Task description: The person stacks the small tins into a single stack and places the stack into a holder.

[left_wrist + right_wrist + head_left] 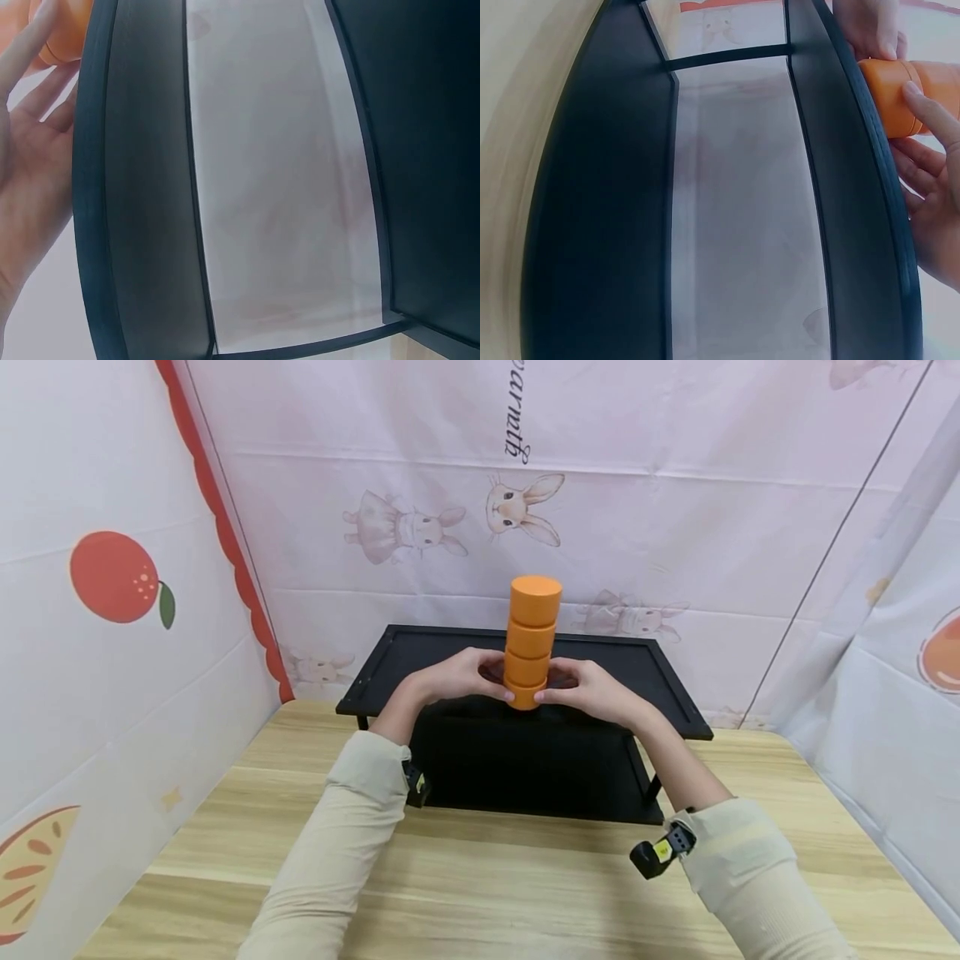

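Observation:
Several orange cylinders stand stacked in one column (pixel 532 639) at the front middle of the black two-tier rack's upper shelf (pixel 442 649). My left hand (pixel 467 677) grips the column low down from the left, its thumb on the bottom piece. From the other side my right hand (pixel 594 692) holds the same low part between thumb and fingers. The right wrist view shows the lower orange pieces (pixel 891 97) right at the shelf's edge, between both hands. Only a bit of the orange stack (pixel 69 34) enters the left wrist view, beside the left fingers.
Below the upper shelf lies the rack's lower black shelf (pixel 525 777), joined by thin legs (pixel 652 789). The rack stands on a wood-grain table (pixel 480 877). A rabbit-print cloth (pixel 420 427) hangs behind, with white fruit-print cloth (pixel 67 693) at the left.

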A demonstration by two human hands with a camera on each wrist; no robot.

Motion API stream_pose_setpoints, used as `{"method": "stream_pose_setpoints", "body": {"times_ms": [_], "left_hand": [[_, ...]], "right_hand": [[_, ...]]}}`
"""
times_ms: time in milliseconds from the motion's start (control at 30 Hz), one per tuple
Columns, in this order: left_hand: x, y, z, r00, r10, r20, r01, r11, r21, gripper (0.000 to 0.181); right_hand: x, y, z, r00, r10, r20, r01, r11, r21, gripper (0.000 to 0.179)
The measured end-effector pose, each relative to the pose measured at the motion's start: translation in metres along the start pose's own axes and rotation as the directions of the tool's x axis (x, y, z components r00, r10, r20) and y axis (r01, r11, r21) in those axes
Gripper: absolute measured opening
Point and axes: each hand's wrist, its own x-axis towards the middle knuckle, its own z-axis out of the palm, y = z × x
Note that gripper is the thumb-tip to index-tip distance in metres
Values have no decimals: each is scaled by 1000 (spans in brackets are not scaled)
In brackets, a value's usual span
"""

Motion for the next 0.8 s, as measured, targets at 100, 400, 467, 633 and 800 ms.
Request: {"method": "stream_pose_setpoints", "body": {"times_ms": [100,400,467,633,800], "left_hand": [[1,1,-1,1000,-2,2,2,1000,2,51],[7,-2,-3,1000,-2,2,2,1000,15,51],[8,-3,-3,1000,0,2,0,1000,14,51],[10,-4,-3,1000,1,8,-1,1000,10,52],[10,-5,-5,1000,-16,-4,16,1000,17,52]], "right_hand": [[-4,-12,-1,1000,13,2,-13,1000,-5,47],[6,10,-2,1000,9,7,-9,1000,11,51],[10,17,-3,1000,8,5,-8,1000,6,52],[14,21,-5,1000,2,10,-2,1000,-6,53],[17,21,-5,1000,-5,19,6,1000,-24,53]]}}
